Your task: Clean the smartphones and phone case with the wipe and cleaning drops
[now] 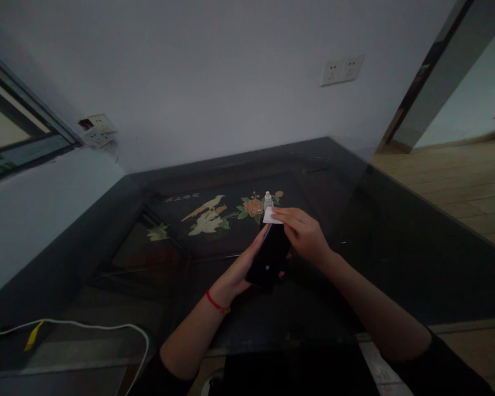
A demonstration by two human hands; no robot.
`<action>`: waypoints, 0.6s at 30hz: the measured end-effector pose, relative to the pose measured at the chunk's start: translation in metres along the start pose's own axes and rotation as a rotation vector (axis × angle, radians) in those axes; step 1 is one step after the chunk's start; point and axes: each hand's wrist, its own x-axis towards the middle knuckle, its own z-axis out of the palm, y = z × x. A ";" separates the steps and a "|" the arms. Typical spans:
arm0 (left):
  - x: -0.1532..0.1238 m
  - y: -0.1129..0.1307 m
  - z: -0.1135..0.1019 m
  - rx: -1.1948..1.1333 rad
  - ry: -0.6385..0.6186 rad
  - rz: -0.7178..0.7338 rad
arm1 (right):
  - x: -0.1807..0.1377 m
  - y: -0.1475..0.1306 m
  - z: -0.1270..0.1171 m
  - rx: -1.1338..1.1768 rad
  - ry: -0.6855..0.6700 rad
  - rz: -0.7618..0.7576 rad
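My left hand (240, 270) is wrapped round the lower half of a black phone (269, 256), holding it tilted above the dark table (157, 286). A thin red string circles that wrist. My right hand (302, 230) pinches a small white wipe (270, 216) and presses it against the phone's top end. Just behind the wipe a small clear bottle (268, 199) stands on the table.
The table top has an inlaid picture of birds and flowers (214, 213) under glass. A white cable (107, 329) with a yellow tag (33, 336) lies at the near left. Wall sockets (341, 70) sit on the back wall; wooden floor (457, 181) is to the right.
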 end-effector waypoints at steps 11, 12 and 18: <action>0.000 0.015 0.002 -0.259 0.023 0.142 | 0.000 0.004 0.000 0.143 0.083 0.452; 0.001 0.015 0.001 -0.284 0.044 0.160 | -0.001 0.002 0.001 0.154 0.082 0.464; 0.006 0.015 -0.005 -0.383 0.162 0.206 | -0.008 -0.013 0.014 0.200 0.025 0.389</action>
